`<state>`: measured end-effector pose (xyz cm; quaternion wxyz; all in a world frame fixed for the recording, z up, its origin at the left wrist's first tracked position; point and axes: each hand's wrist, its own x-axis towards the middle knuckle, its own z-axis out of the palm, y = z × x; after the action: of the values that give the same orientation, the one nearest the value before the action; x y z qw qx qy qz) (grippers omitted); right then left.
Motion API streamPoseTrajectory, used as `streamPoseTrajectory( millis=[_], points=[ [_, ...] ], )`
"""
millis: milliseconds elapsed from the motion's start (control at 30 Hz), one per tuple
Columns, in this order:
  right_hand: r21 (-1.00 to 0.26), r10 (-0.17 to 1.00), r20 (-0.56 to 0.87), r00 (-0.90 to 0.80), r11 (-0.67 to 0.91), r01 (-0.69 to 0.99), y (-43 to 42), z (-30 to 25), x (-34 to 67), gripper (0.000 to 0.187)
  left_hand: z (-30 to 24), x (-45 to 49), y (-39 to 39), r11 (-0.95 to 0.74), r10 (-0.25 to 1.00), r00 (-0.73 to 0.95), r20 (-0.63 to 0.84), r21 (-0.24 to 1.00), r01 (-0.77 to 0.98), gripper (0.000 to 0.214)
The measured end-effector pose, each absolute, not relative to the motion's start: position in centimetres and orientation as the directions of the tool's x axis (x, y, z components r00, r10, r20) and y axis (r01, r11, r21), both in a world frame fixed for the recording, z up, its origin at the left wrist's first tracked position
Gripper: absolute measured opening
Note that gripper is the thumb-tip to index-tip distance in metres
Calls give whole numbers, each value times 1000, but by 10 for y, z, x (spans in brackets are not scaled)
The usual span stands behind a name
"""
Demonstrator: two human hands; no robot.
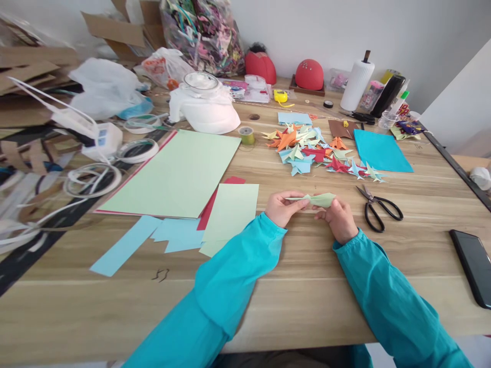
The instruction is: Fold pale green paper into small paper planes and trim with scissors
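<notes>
Between my two hands is a folded piece of pale green paper (323,200), held just above the table. My left hand (281,207) pinches its left end, and my right hand (340,219) grips the right end between thumb and fingers. Behind them lies a pile of folded paper cranes (307,148) in orange, red, blue and green. Black-handled scissors (378,207) rest to the right of my right hand, blades pointing away. Cut pale green paper (233,209) lies beside my left forearm, partly covered by the sleeve.
Large green sheets (172,174) and blue paper strips (126,245) lie on the left. A thread spool (246,135) stands near the cranes. On the right are a turquoise square (381,151) and a phone (471,266). White cables (92,179) and bags crowd the far left.
</notes>
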<state>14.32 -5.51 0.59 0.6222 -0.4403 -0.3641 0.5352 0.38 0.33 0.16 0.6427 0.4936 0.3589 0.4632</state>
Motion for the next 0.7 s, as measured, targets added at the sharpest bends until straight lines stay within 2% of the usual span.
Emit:
streamPoseTrajectory(
  millis=[200,367,700],
  points=[
    [-974,966,10,257,68,-216,-53,0,140,18,5,2,1,68,933,360,15,974,-217,24],
    [-983,971,25,238,67,-173,-54,0,141,14,3,4,0,99,927,375,-13,973,-209,27],
    [-984,976,29,217,66,-163,-53,-1,142,14,7,2,0,-104,921,351,166,976,-189,15]
  ],
)
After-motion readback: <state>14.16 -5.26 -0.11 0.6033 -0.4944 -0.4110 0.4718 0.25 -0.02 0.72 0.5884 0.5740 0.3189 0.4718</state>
